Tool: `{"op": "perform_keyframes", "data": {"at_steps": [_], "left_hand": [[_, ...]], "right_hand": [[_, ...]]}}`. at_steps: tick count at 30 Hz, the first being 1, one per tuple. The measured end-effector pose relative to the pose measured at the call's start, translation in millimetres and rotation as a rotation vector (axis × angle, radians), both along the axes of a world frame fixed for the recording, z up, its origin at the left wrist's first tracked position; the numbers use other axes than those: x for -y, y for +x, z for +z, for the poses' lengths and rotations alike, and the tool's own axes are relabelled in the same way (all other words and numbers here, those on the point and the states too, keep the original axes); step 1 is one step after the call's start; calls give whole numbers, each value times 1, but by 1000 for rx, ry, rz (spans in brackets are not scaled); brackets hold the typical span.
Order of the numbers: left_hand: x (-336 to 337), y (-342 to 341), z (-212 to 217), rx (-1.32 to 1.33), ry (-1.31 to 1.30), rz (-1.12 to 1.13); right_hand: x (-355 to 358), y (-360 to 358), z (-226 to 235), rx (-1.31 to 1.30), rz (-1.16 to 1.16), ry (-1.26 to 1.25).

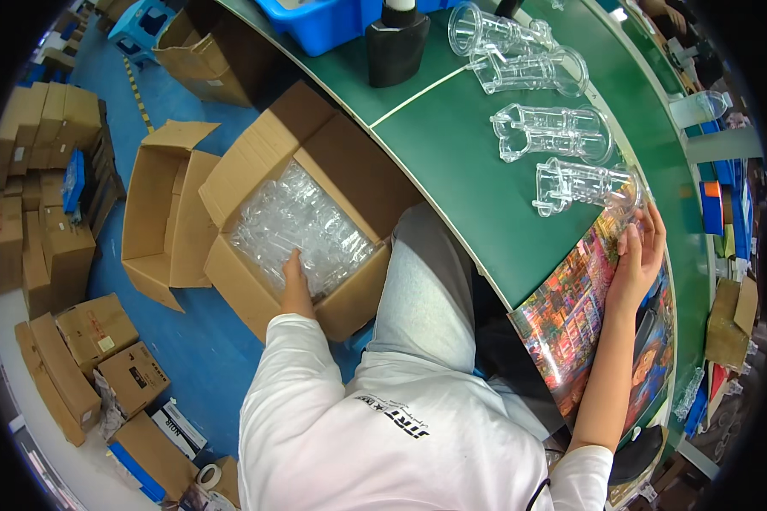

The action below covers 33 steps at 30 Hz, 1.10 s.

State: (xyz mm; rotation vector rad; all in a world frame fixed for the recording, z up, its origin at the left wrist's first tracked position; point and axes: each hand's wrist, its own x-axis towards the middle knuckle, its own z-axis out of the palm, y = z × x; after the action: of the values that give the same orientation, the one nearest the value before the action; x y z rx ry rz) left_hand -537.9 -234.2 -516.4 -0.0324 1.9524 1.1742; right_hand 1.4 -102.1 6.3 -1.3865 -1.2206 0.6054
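Note:
My left hand (294,277) reaches down into an open cardboard box (247,295) on my left. The box holds a pile of clear plastic parts (302,226), which look bagged in thin film. Its thumb shows, but the other fingers are hidden among the plastic. On the green table, my right hand (642,247) has its thumb and fingers at the flared rim of a clear plastic tubular part (584,184), which lies on its side. Beyond it lie another such part (558,134) and two more close together, one of them a clear tube (533,70).
A colourful printed mat (562,332) lies under my right forearm. Farther off stand a black container (397,47) and a blue bin (315,25). An open carton (158,221) sits on the blue floor, with stacked cartons (55,230) along the left.

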Motion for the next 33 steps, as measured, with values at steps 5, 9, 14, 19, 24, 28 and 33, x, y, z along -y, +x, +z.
{"op": "perform_keyframes", "data": {"at_steps": [5,9,14,19,24,28,33], "left_hand": [[-55,38,150,-353,289,-104],[-76,67,300,-634,443,-309],[-82,101,420,-916,740,-562],[-75,154,502,-1532,908,-803],[-56,192,537,-1607,906,-934],[-51,202,547,-1413,1069,-1086],[-58,212,557,-798,1173,-985]], "right_hand": [[5,3,2,-70,-56,43],[16,3,15,-15,-75,176],[44,-23,64,323,169,460],[71,-71,115,566,570,466],[84,-107,110,591,525,380],[87,-99,103,559,454,232],[88,-67,99,181,548,-227]]}}
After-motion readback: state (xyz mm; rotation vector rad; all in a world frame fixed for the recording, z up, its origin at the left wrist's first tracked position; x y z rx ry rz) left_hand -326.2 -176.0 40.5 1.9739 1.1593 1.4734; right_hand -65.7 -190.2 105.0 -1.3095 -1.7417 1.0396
